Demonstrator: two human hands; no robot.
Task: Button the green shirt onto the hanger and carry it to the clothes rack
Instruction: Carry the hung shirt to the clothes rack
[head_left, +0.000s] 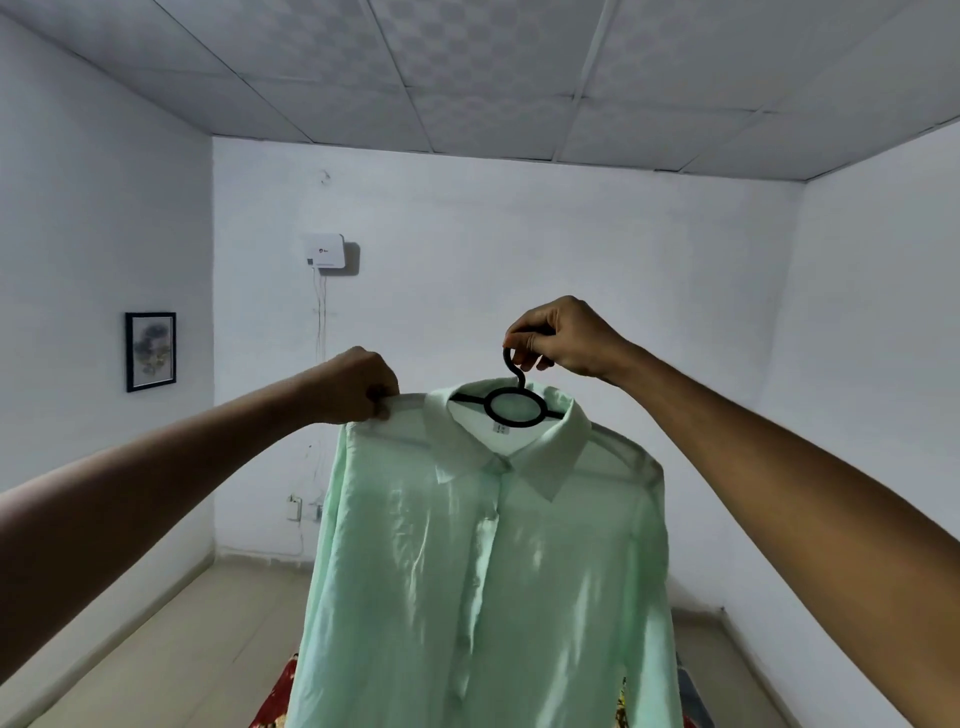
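Note:
A pale green shirt (483, 561) hangs buttoned down its front on a black hanger (516, 408), held up in front of me at chest height. My right hand (563, 338) grips the hanger's hook from above. My left hand (356, 387) pinches the shirt's left shoulder at the hanger's end. The collar is folded down around the hanger's ring. The shirt's lower part runs out of the frame's bottom edge. No clothes rack is in view.
A white-walled room lies ahead, with a framed picture (150, 351) on the left wall and a white wall box (325, 251) with hanging cables. Patterned red fabric (275, 699) shows below the shirt. Tiled floor stretches toward the far wall.

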